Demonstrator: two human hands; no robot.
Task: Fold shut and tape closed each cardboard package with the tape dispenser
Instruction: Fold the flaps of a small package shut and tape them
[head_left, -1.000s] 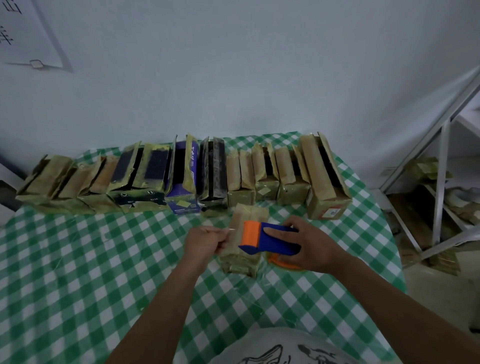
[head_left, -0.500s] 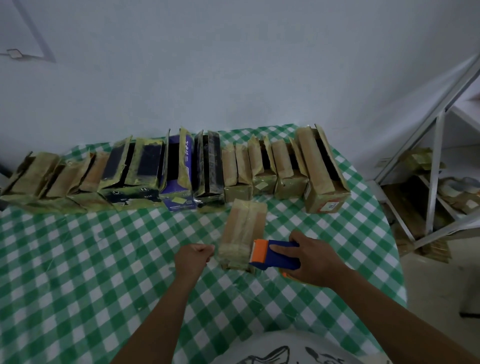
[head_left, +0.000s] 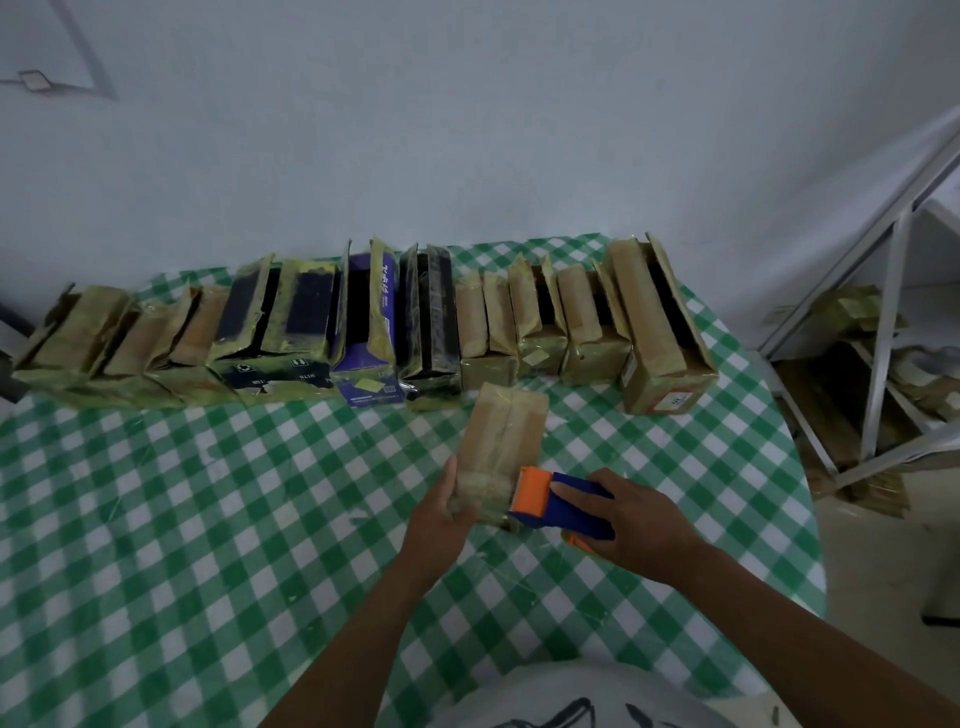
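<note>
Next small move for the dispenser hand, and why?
Probably run the tape dispenser up the package along its centre seam toward the far end: flaps lie folded shut, the left hand grips the near end, and the right hand holds the orange head against that end. Tape attachment is unclear.

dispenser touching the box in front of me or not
Touching. The head view shows the dispenser with its orange end pressed against the box, no gap between them; the left hand grips the box.
</note>
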